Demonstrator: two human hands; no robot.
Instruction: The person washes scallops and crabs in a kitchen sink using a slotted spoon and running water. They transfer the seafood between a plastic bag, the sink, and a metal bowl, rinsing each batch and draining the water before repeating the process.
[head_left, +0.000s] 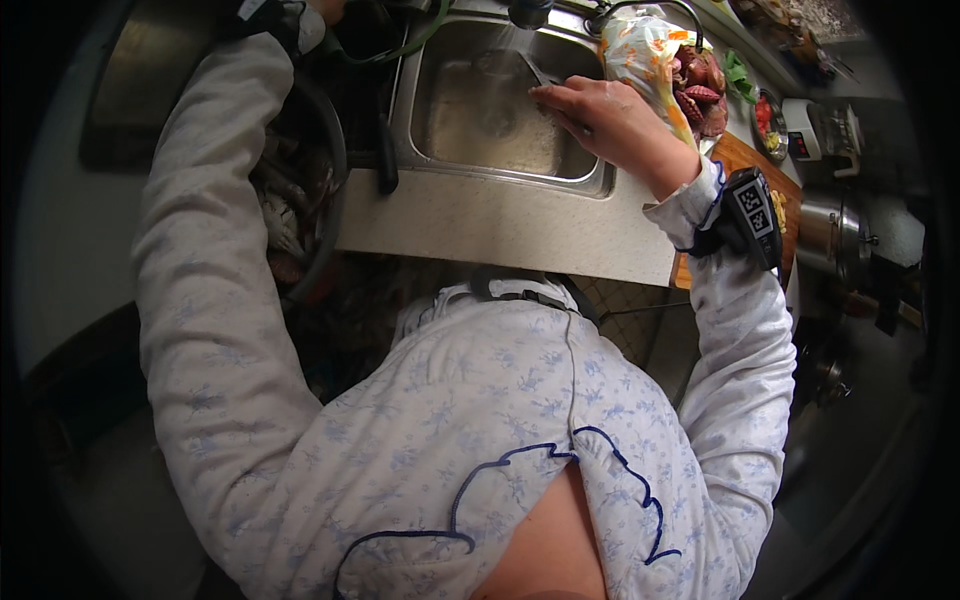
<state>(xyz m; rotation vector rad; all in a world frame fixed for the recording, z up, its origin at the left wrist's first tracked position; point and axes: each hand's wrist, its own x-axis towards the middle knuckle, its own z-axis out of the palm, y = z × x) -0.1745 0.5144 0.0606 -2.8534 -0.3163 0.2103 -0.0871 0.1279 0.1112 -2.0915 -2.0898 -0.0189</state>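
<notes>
My right hand (619, 124) is closed around the handle end of a metal utensil (534, 69), which reaches over the steel sink (502, 174). Water sprays from the dark faucet head (531, 13) beside the utensil, and cloudy water lies in the basin. At the top left edge, my left hand (328, 9) is mostly cut off, and what it touches cannot be made out. Right of the sink, a white and orange plastic bag (637, 52) holds reddish ribbed shellfish (701, 94), close to my right wrist.
A large round basin (337, 150) with seafood stands left, under my left sleeve. A black handle (386, 161) juts over the counter (480, 221). At right are a wooden cutting board (681, 271), a bowl (780, 139) of cut red and yellow food, and a steel pot (821, 225).
</notes>
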